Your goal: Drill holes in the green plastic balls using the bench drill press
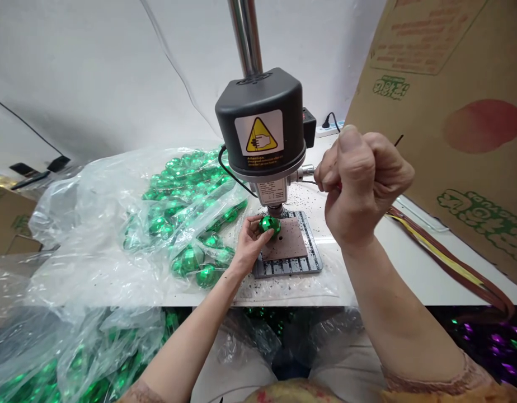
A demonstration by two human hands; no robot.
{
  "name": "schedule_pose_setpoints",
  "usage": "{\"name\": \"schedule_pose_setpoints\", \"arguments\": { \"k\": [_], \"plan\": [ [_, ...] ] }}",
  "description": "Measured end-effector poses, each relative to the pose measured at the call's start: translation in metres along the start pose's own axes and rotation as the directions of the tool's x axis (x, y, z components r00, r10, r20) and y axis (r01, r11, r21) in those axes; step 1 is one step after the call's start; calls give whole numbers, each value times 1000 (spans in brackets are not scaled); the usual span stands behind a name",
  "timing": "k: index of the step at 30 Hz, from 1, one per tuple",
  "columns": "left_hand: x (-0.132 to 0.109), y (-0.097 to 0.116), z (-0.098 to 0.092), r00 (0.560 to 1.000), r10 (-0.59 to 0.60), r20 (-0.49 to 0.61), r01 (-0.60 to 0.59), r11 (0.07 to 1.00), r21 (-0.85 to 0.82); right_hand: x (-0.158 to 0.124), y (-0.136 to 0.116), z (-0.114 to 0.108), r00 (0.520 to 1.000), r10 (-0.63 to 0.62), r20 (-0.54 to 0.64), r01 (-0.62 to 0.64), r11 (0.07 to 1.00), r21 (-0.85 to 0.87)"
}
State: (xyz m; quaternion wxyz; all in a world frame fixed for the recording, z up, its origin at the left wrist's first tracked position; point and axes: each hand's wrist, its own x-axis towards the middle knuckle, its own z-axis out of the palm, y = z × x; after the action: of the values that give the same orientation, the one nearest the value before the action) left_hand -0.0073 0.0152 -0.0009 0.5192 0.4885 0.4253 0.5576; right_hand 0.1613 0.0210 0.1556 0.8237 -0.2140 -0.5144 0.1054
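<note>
A small drill press [262,120] with a black housing and a yellow warning sticker stands on the white table. My left hand [250,240] grips a shiny green faceted ball [269,225] below the chuck [275,210], over a brown board [294,246] on the slotted metal base [313,254]. A small dark hole shows in the board beside the ball. My right hand [363,179] is raised at the right of the press, fingers curled round its feed handle, which is mostly hidden by the hand.
Clear plastic bags [94,224] with many green balls [189,260] cover the table's left side. A large cardboard box [460,129] leans at the right, near brown and yellow straps [447,254]. Dark shavings surround the base. A power strip [325,131] lies behind.
</note>
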Motion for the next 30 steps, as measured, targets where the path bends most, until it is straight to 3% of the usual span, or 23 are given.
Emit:
{"name": "schedule_pose_setpoints", "arguments": {
  "k": [9, 18, 25, 30],
  "plan": [
    [3, -11, 2, 992, 84, 95, -91, 993, 76, -1, -2, 0, 1000, 10, 15, -9, 999, -38],
    [-4, -17, 1, 976, 113, 185, -165, 940, 298, 0, 0, 0, 1000, 1, 22, 0, 999, -36],
    [-6, -17, 3, 976, 124, 177, -172, 941, 292, 0, -4, 1, 1000, 27, -6, -27, 999, 44],
    [-8, -16, 6, 982, 116, 150, -154, 949, 275, 3, -4, 3, 999, 43, 4, -43, 998, -43]
  ]
}}
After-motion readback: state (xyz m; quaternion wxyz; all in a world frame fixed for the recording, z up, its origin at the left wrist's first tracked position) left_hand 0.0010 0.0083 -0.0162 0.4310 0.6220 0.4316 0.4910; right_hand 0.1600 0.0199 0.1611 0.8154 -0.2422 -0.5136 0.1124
